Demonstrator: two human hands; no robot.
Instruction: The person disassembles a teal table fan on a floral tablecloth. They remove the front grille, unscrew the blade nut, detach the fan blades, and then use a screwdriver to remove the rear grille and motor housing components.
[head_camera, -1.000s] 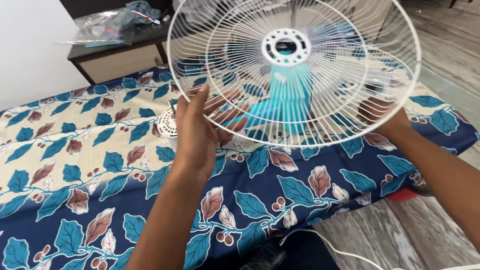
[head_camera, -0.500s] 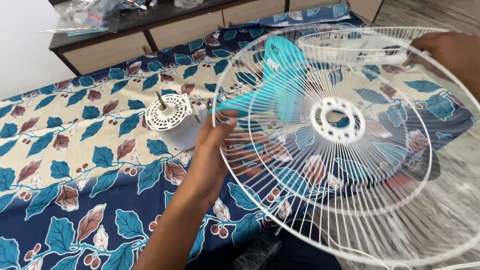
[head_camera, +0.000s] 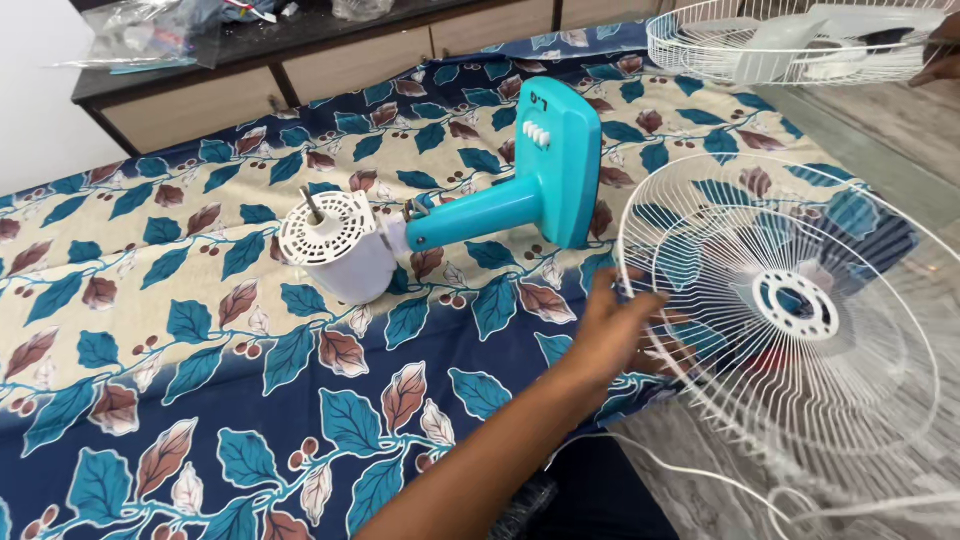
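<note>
Left hand (head_camera: 615, 335) fingers curled on rim of white wire fan guard (head_camera: 800, 310), tilted off bed edge. Right hand (head_camera: 942, 50) gripping second guard (head_camera: 780, 40) top right; finger spread unclear. Motor unit (head_camera: 345, 250) lying on leaf-print sheet (head_camera: 150, 300).

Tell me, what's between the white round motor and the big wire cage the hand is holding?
In the head view, the turquoise fan body lies between the white motor and the wire cage held by the left hand.

The left hand (head_camera: 612, 335) grips the white wire fan guard (head_camera: 800, 310) beside the teal fan body (head_camera: 520, 190).
</note>
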